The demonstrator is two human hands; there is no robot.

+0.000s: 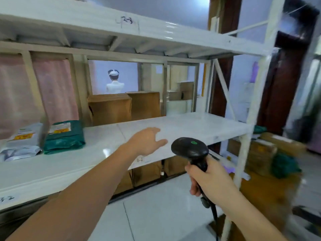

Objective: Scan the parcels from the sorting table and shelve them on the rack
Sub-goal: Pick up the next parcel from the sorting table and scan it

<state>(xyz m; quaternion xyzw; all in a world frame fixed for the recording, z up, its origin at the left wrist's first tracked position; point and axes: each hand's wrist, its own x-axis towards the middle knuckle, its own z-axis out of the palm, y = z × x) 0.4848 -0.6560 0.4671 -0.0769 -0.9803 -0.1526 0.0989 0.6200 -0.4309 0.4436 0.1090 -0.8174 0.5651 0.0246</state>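
Nearest the camera, the right hand [211,180] grips one black scanner [190,149] by its handle, a green dot on the head, its cable hanging toward the pale tiled floor [156,214]. Left of it, the left hand [147,140] reaches over the middle shelf [191,126] of the white rack [243,153], fingers loosely spread, holding nothing. Two parcels lie side by side at the shelf's left end: a green parcel [64,138] and a grey parcel [20,146], each labelled. Behind the rack stand two brown boxes [111,108]. Farther off, a person in white [114,84] faces away. More boxes sit at right, blurred.
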